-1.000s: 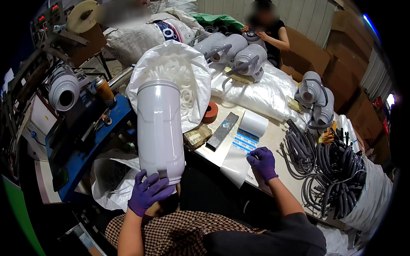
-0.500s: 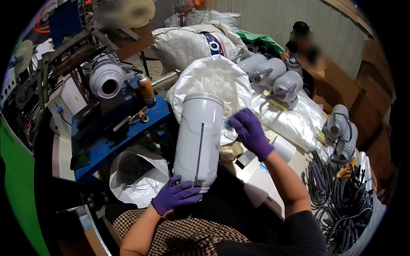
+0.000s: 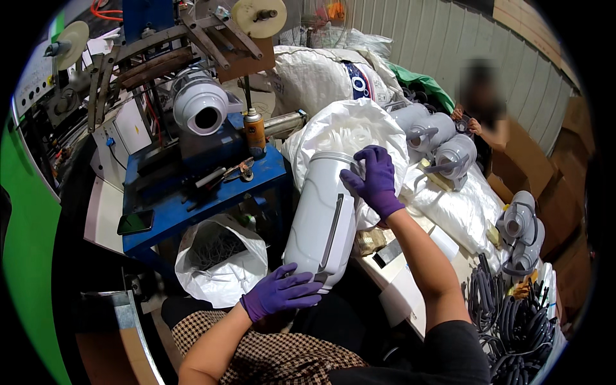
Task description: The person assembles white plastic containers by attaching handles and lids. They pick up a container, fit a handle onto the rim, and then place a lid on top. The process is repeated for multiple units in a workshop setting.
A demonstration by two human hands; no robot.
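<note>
Tilted in front of me stands a light-grey plastic flask shell (image 3: 319, 221), a tall cylinder with a threaded rim at the top and a dark strip along its side handle. My left hand (image 3: 280, 293), in a purple glove, holds its lower end, fingers lying along the base. At the upper right of the rim, my right hand (image 3: 375, 181), gloved too, has its thumb against the shell and its other fingers bent. Whether a small part is in those fingers is hidden. Behind the rim, an open white bag (image 3: 301, 144) contains pale translucent rings (image 3: 351, 137).
A blue bench (image 3: 144, 239) at left bears another flask shell (image 3: 200, 109), a spray can (image 3: 255, 131) and a phone (image 3: 135, 222). A white bag (image 3: 221, 282) sits below. Several shells (image 3: 455, 154) and dark handle strips (image 3: 513, 321) lie right. A person (image 3: 487, 109) works behind.
My right hand has moved from beside the shell onto its upper rim. My left hand keeps its hold on the base. The whole view has shifted, so the shell looks more tilted.
</note>
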